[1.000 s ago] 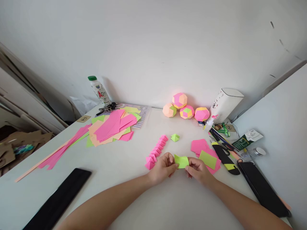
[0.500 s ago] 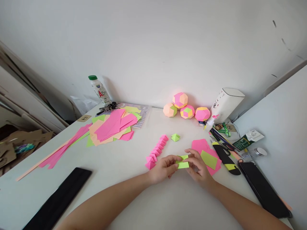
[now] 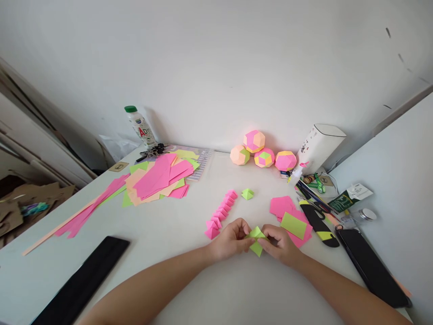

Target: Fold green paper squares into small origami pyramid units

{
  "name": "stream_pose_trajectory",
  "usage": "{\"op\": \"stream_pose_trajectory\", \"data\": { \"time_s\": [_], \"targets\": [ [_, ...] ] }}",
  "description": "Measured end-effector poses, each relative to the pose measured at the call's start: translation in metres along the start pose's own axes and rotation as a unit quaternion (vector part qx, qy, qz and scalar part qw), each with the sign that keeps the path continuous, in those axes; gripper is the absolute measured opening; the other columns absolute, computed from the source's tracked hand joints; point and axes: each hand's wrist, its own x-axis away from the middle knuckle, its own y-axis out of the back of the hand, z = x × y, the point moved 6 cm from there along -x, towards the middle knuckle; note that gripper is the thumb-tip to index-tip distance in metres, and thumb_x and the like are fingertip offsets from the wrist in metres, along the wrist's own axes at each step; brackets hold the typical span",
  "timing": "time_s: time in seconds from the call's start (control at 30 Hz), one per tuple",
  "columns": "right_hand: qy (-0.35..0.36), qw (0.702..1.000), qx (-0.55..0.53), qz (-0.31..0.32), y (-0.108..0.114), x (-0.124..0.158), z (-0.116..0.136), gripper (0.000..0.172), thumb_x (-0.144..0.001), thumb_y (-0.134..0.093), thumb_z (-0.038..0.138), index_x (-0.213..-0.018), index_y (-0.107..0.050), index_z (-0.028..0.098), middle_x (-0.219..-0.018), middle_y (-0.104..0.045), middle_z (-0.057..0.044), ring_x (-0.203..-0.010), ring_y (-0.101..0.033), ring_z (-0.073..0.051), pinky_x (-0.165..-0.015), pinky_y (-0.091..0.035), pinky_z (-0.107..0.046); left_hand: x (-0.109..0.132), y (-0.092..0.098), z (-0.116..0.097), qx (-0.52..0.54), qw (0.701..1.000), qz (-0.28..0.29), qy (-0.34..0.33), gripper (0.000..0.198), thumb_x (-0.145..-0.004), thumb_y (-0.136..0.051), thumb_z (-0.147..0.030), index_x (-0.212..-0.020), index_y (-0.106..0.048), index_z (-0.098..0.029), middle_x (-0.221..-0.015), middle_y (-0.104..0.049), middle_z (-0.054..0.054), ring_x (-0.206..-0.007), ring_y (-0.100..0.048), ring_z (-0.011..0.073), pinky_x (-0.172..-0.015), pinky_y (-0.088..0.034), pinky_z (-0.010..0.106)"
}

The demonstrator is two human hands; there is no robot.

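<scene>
A small green sheet of folded paper (image 3: 257, 248) is pinched between both hands, its corners pointing up and down in a diamond shape. My left hand (image 3: 233, 239) grips its left side with thumb and fingers. On the right side, my right hand (image 3: 280, 243) does the same, thumb over the paper. Just left of my left hand runs a row of folded pink paper pieces (image 3: 222, 213). Beyond my hands stands one finished-looking green folded piece (image 3: 247, 194). Flat pink paper (image 3: 280, 205) with a green rectangle (image 3: 293, 225) on top lies beside my right hand.
Several paper balls (image 3: 254, 141) rest against the wall. Loose coloured sheets (image 3: 154, 180) lie back left by a bottle (image 3: 141, 128). A black-and-yellow tool (image 3: 318, 223), a black phone-like slab (image 3: 372, 266) and a white box (image 3: 321, 146) stand right. A dark bar (image 3: 84, 275) lies front left.
The green paper has turned from a strip-like rectangle with folded edges to a diamond with points up and down. My right hand's fingers have closed in from a looser spread.
</scene>
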Motion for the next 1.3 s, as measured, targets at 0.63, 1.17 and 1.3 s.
{"op": "stream_pose_trajectory", "data": {
  "time_s": [0.63, 1.17, 1.3],
  "targets": [
    [0.018, 0.999, -0.047, 0.002, 0.001, -0.003, -0.005, 0.024, -0.081, -0.059, 0.036, -0.065, -0.055, 0.019, -0.063, -0.046, 0.001, -0.056, -0.044, -0.013, -0.050, -0.036, -0.026, 0.009, -0.005, -0.016, -0.090, 0.986, 0.043, -0.136, 0.035, -0.082, -0.057, -0.035, -0.115, -0.057, -0.023, -0.098, -0.048, 0.006, -0.086, -0.050, 0.0161, -0.069, -0.042, 0.027],
    [0.005, 0.997, -0.059, -0.041, 0.007, -0.003, -0.002, 0.027, -0.079, -0.062, 0.038, -0.063, -0.058, 0.017, -0.058, -0.047, 0.002, -0.052, -0.040, -0.012, -0.047, -0.033, -0.024, 0.010, -0.004, -0.018, -0.231, 0.968, -0.007, -0.100, 0.026, -0.084, -0.051, -0.030, -0.100, -0.067, -0.017, -0.078, -0.054, 0.003, -0.066, -0.047, 0.0124, -0.059, -0.037, 0.023],
    [-0.027, 0.995, -0.087, -0.051, 0.005, -0.002, -0.009, 0.024, -0.078, -0.064, 0.037, -0.067, -0.054, 0.018, -0.060, -0.047, 0.003, -0.053, -0.042, -0.011, -0.048, -0.036, -0.024, 0.012, -0.008, -0.022, -0.271, 0.955, -0.004, -0.118, 0.026, -0.086, -0.047, -0.029, -0.096, -0.068, -0.017, -0.079, -0.059, 0.004, -0.067, -0.049, 0.0130, -0.059, -0.038, 0.023]
  ]
}}
